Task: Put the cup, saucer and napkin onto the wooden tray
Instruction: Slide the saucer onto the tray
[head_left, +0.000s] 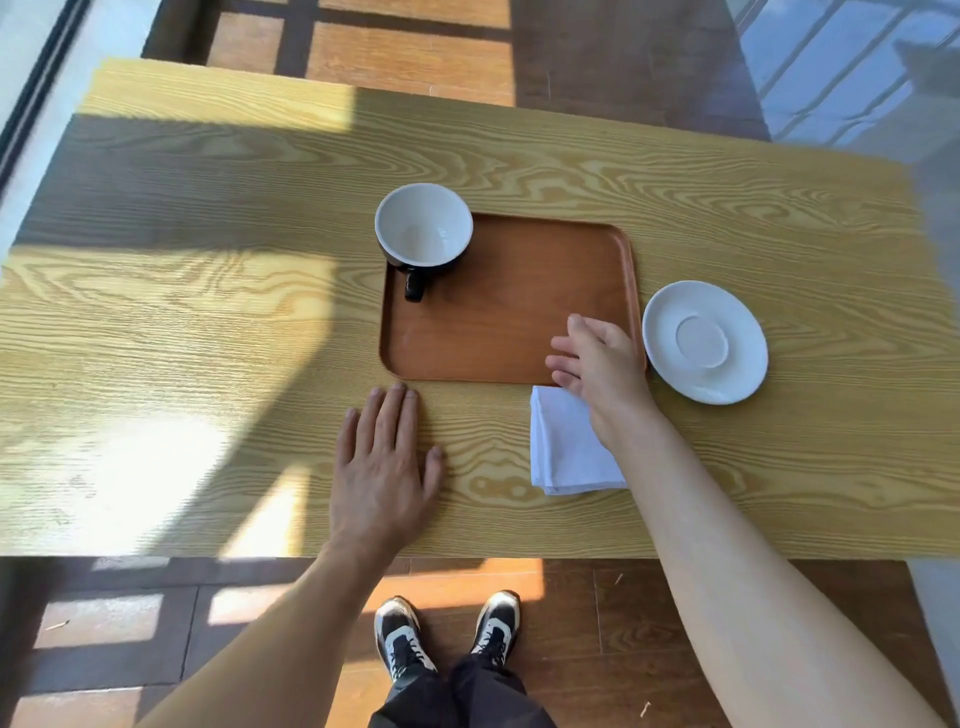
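A reddish wooden tray (519, 322) lies at the table's middle. A cup (423, 234), black outside and white inside, stands in the tray's far left corner with its handle towards me. The white saucer (705, 342) sits on the table just right of the tray. A folded white napkin (563, 449) lies on the table below the tray's near right corner. My right hand (597, 364) hovers open over that corner and the napkin's far edge, holding nothing. My left hand (384, 462) rests flat on the table, just below the tray's near left corner.
The light wood-grain table (208, 338) stretches wide to the left and right, with sun patches on it. Its near edge runs just above my shoes (447, 634). A brown tiled floor lies around it, and a window frame borders the left side.
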